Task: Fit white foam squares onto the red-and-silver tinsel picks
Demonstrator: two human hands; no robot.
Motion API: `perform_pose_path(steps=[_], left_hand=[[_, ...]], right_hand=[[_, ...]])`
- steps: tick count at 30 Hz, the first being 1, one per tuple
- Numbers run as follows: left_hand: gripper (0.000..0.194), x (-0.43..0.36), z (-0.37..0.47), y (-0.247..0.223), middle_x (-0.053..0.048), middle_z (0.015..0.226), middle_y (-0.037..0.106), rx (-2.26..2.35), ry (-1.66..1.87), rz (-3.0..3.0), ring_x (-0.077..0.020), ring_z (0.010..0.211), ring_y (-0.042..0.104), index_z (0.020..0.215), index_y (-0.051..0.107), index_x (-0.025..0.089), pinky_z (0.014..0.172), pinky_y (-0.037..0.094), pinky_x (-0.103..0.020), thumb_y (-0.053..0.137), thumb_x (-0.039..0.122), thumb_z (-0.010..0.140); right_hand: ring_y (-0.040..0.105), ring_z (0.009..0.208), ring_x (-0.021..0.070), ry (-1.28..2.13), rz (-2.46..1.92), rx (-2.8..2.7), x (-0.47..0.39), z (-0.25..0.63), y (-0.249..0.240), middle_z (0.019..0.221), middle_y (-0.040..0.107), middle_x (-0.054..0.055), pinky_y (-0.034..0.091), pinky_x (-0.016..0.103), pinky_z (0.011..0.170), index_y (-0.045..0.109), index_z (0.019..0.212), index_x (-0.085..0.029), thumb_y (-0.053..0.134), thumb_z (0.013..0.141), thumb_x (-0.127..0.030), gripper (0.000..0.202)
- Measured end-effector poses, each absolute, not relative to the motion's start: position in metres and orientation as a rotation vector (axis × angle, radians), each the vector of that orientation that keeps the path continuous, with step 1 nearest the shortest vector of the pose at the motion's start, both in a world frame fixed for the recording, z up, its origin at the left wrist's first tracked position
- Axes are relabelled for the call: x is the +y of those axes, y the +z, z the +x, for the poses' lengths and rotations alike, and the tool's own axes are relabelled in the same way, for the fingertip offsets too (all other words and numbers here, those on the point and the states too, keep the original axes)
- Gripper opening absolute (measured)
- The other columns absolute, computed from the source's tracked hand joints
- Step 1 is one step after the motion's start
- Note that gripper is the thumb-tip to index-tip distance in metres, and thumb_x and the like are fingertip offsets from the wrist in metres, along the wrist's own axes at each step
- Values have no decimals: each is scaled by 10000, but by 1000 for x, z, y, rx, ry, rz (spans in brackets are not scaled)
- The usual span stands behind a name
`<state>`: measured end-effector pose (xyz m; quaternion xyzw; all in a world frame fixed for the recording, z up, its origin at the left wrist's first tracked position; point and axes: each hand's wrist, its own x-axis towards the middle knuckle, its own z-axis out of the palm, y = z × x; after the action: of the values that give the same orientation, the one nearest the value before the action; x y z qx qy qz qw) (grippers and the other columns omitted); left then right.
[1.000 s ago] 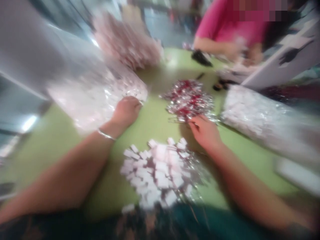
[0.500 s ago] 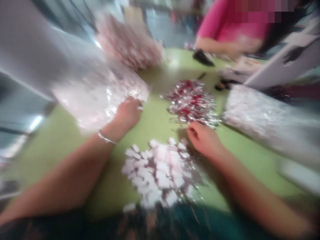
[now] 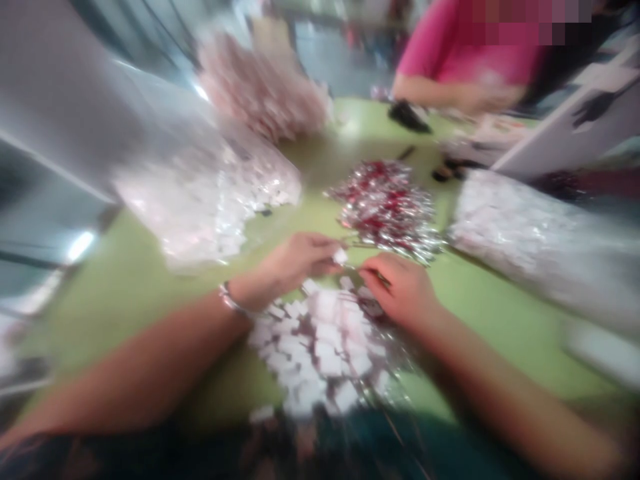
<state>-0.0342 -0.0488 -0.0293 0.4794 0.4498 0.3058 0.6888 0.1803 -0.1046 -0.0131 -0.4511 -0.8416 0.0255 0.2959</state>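
My left hand (image 3: 305, 260) pinches a small white tag (image 3: 340, 256) between thumb and fingers. Just to its right, my right hand (image 3: 397, 283) is closed, its fingertips on a thin shiny strand (image 3: 351, 267) that reaches toward the tag; blur hides its exact kind. Below both hands lies a heap of white tags (image 3: 327, 357), with thin shiny strands among its right side. Beyond the hands is a pile of silver and red glittering pieces (image 3: 387, 207). A clear plastic bag (image 3: 200, 207) full of white pieces lies open to the left.
Another plastic bag (image 3: 525, 233) of white pieces lies at the right on the green table (image 3: 120, 287). A pinkish bundle (image 3: 263, 87) stands at the back left. Across the table sits a person in a pink top (image 3: 430, 47), near a black object (image 3: 409, 115).
My left hand has come from the bag's opening to the middle, bringing a white tag up to my right hand. The right hand has shifted slightly down.
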Motion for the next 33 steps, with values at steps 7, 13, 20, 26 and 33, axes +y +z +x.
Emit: perform_pose_path(steps=[7, 13, 20, 26, 33], left_hand=[[334, -49, -36, -30, -85, 828, 748, 993, 680, 1120, -135, 708, 682, 1065, 749, 156, 644, 545, -233, 747, 324, 777], [478, -52, -34, -27, -52, 929, 737, 1064, 775, 1522, -126, 713, 652, 1263, 661, 232, 664, 542, -255, 701, 252, 787], [519, -61, -25, -19, -74, 1028, 739, 1029, 819, 1637, -160, 864, 684, 1319, 601, 218, 811, 557, -287, 685, 262, 808], [464, -62, -29, -16, -52, 995, 758, 972, 807, 1803, -147, 851, 687, 1315, 613, 209, 836, 553, -278, 635, 218, 852], [433, -57, -30, -29, -51, 1038, 736, 563, 983, 2425, -156, 938, 662, 1332, 593, 259, 874, 534, -305, 540, 148, 918]], right_hand=[[598, 682, 155, 7, -1203, -2218, -104, 181, -14, 751, 679, 36, 417, 263, 617, 645, 847, -177, 501, 937, -200, 170], [605, 703, 155, 109, -1308, -2158, -105, 185, -11, 769, 685, 24, 419, 264, 650, 645, 857, -192, 526, 917, -207, 134], [602, 694, 160, 253, -1421, -2164, -106, 184, -7, 763, 688, 29, 394, 269, 633, 659, 864, -187, 514, 907, -219, 155], [592, 673, 161, 419, -1517, -2217, -104, 185, -2, 767, 702, 34, 378, 276, 621, 667, 840, -190, 497, 890, -227, 181], [561, 609, 137, 769, -1583, -2152, -100, 184, 2, 699, 675, 4, 394, 256, 595, 637, 730, -193, 536, 842, -227, 154]])
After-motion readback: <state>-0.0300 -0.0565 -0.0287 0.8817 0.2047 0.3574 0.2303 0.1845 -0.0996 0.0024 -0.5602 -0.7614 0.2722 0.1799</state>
